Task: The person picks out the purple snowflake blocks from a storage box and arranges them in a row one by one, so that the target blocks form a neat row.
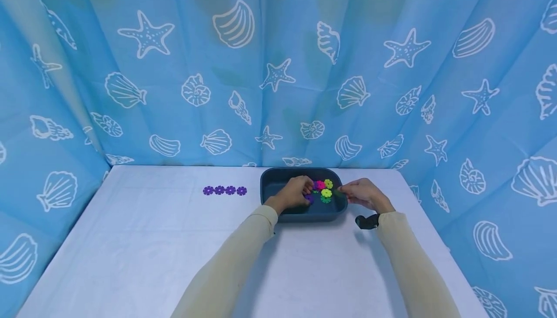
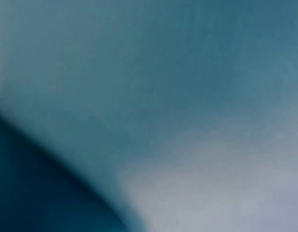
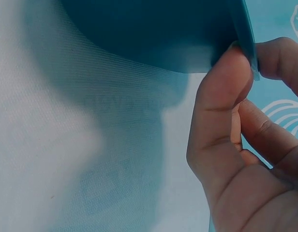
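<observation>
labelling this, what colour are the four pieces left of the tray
The pieces are purple, best seen in the head view.

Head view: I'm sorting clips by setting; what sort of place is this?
Probably a curtained tabletop workspace: blue seashell-print curtains line three sides of a white table bearing a dark tray.

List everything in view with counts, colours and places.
Tray: one, dark blue-grey, on the table.
Table: one, white-topped, under the tray.
Loose discs: several, exact count unclear; purple, pink, yellow, green; inside the tray.
Row of discs: four, purple, on the table left of the tray.
Curtain: at least one, blue with white sea shapes, behind the table.
Wristband: one, black, worn on the right.
Sleeves: two, beige.
Left hand: one, bare, over the tray.
Right hand: one, bare, pinching the tray's right rim.
</observation>
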A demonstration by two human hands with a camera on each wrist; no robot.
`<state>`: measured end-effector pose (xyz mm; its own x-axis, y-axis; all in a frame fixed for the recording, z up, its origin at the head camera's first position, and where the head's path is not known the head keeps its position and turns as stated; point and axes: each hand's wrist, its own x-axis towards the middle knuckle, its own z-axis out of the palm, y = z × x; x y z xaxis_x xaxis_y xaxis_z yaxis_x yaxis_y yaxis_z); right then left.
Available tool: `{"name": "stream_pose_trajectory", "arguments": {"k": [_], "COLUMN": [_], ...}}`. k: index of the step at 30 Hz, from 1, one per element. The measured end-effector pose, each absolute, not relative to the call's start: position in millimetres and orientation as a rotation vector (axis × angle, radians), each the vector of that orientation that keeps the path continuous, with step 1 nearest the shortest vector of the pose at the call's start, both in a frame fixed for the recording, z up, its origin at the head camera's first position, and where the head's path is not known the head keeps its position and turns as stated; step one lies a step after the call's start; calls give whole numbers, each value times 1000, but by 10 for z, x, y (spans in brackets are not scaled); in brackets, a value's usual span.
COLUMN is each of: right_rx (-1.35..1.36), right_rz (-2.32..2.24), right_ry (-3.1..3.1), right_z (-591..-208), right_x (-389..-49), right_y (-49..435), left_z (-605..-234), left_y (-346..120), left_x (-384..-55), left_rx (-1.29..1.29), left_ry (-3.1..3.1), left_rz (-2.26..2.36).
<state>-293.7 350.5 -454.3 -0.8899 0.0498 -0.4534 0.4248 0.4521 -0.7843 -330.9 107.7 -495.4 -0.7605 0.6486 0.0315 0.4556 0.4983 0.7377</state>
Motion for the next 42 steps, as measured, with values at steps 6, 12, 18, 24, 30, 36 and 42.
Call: {"name": "stream_pose_trajectory", "arguments": {"k": [6,12,18,24,30,36,42], "right_rx": [373,351,341,354,367,363,332], "right_rz": [-1397,-1401,-1386,-1367,-1367,-1385,-1410], "right_ry": [2350,2355,2355,2358,2353,2340,2327], "right_z": [-4553,-4555,-4543,-4532,-4538,-4549,-4533], "right_x": [-2947,-2937,-2944,-2929,-2910,-2901,-2910], "right_y": [3494,3507,3487,3468,3486,3510,3473], "left_z": [-4787,-4579,-4375,-4307,-4463,-4643,-4807], "left_y": [924,640,192,-345,-925,-1451,-1839], "left_x": [-3347,-3393,-3404,-3391,-3421,-3338,-3281], "left_rx": [942,972,971,860,682,497,287], "left_ry": [2510,2538,2603,2711,2781,2843,2873], "left_rz": [1162,1206,1275,1248,1199,1169,1133]}}
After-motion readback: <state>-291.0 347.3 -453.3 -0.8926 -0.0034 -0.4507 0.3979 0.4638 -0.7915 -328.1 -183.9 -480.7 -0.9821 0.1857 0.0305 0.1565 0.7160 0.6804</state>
